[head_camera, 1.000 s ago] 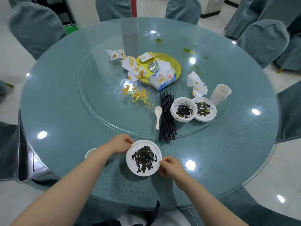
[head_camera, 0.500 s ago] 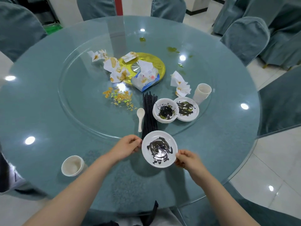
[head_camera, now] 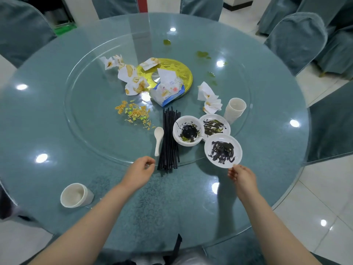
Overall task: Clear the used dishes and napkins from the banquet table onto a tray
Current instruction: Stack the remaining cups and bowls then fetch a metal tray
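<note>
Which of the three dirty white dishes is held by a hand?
The nearest plate, smeared black, pinched at its rim by the right hand; the bowl and other plate rest untouched.

A round glass table (head_camera: 57, 115) carries a glass turntable (head_camera: 91, 104). The right hand (head_camera: 241, 175) pinches the near rim of a sauce-smeared plate (head_camera: 223, 150). Just beyond that grip sit a second plate (head_camera: 215, 125) and a bowl (head_camera: 188, 131); left of it lie black chopsticks (head_camera: 169, 138) and a white spoon (head_camera: 158, 139). Farther off are stacked cups (head_camera: 235, 109), napkins (head_camera: 209, 98), a tissue pack (head_camera: 168, 91), a gold plate (head_camera: 179, 73) and noodle scraps (head_camera: 133, 113). Far left of the grip, near the edge, lies a cup (head_camera: 75, 196)
</note>
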### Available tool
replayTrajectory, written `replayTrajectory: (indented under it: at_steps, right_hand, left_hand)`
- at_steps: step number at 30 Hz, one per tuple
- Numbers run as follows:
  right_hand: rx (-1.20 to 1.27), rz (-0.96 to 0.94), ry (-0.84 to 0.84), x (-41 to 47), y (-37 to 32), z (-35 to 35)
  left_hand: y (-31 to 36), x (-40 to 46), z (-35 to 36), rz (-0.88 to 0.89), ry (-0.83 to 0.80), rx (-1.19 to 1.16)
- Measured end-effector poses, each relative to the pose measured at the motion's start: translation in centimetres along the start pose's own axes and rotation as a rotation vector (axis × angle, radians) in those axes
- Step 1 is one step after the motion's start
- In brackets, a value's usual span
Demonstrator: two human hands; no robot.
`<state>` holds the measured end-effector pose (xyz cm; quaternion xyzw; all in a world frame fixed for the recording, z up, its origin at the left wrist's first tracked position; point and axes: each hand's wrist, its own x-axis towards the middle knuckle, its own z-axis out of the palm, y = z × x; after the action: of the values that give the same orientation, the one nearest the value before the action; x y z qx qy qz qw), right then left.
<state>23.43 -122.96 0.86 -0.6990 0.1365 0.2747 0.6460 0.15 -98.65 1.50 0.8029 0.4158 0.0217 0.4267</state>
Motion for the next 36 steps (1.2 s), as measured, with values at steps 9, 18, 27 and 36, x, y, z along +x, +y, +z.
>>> replayTrajectory:
  at_steps: [9, 18, 27, 36]
  right_hand:
    - [0.137, 0.069, -0.010, 3.1, -2.9, 4.4]
    - [-0.003, 0.036, -0.070, 3.5, -2.8, 6.4]
    - [-0.235, 0.021, -0.130, -0.4, 0.3, 7.3]
    - [-0.430, -0.071, -0.307, -6.4, 3.2, 11.1]
  left_hand:
    - [-0.9, -0.7, 0.1, -0.039, 0.029, -0.073]
    - [-1.9, -1.3, -0.9, -0.099, 0.033, -0.125]
    - [-2.8, -1.8, -3.6, -0.064, 0.063, -0.013]
    - [-6.4, -3.8, -9.3, 0.049, 0.172, 0.351]
